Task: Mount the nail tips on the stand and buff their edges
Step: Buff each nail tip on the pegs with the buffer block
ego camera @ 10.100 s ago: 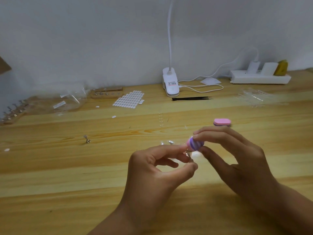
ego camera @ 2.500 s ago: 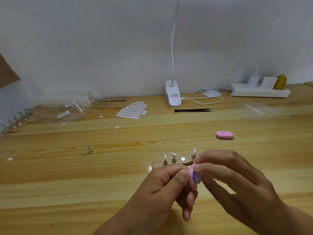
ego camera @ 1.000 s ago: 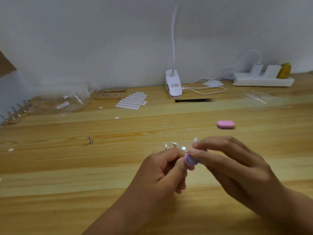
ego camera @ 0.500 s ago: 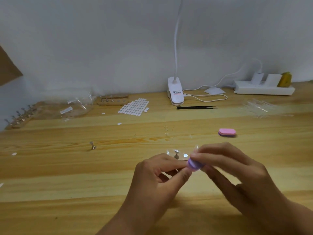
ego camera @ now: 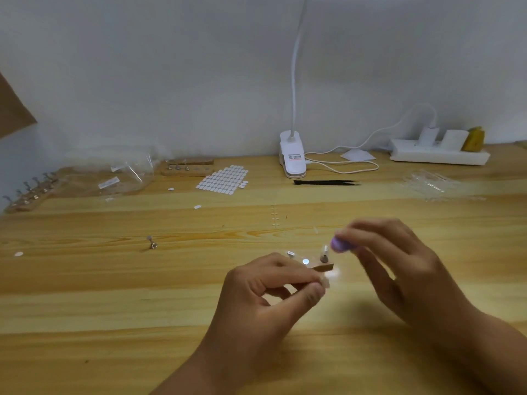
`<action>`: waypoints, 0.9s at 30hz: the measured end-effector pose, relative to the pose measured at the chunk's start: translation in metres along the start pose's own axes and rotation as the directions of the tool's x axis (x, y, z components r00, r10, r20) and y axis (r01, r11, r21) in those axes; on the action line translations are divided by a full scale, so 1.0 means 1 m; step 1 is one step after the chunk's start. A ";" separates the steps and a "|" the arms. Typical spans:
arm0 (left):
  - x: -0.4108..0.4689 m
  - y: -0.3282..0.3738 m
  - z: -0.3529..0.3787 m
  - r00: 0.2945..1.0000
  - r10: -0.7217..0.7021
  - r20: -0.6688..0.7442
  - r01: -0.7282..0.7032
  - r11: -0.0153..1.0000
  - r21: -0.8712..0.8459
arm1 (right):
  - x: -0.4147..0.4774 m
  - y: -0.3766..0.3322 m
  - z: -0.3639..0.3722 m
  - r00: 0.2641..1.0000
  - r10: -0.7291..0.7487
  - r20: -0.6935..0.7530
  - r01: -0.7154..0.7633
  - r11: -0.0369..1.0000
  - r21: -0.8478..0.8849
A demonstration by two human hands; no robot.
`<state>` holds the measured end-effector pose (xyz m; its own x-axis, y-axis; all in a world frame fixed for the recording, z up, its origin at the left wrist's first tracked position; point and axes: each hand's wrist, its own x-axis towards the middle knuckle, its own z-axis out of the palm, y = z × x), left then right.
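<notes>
The left hand (ego camera: 271,297) is recorded near centre, thumb and forefinger pinched on a small clear nail tip (ego camera: 326,281), which is blurred. The right hand (ego camera: 399,269) is held just to its right, its fingertips pinching a small purple oval buffer block (ego camera: 340,246), raised apart from the tip. A small wooden stand with upright metal pegs (ego camera: 323,267) is observed just beyond the left fingertips; contact with it cannot be determined. A loose metal peg (ego camera: 152,243) is noted left on the wooden table (ego camera: 85,295). Black tweezers (ego camera: 325,183) and a white sheet of adhesive tabs (ego camera: 224,181) are logged far.
</notes>
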<state>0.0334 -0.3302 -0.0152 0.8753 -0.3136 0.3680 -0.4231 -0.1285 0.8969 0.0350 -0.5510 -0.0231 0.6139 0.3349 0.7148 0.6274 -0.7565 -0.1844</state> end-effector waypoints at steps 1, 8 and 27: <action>0.004 0.002 -0.001 1.000 0.018 -0.017 -0.018 1.000 0.010 | 0.001 0.004 -0.001 0.998 0.052 -0.032 -0.052 0.999 -0.001; 0.045 -0.002 0.004 0.996 -0.057 -0.072 0.068 0.983 0.170 | -0.005 0.003 0.011 0.995 0.095 -0.030 -0.097 0.994 -0.049; 0.052 -0.022 0.018 0.998 0.027 0.054 -0.057 0.707 0.704 | -0.005 0.001 0.012 0.987 0.153 -0.050 -0.158 0.979 -0.126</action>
<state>0.0846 -0.3606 -0.0205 0.8496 -0.3673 0.3785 -0.5143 -0.7357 0.4407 0.0386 -0.5469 -0.0349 0.6778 0.1865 0.7112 0.4567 -0.8648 -0.2085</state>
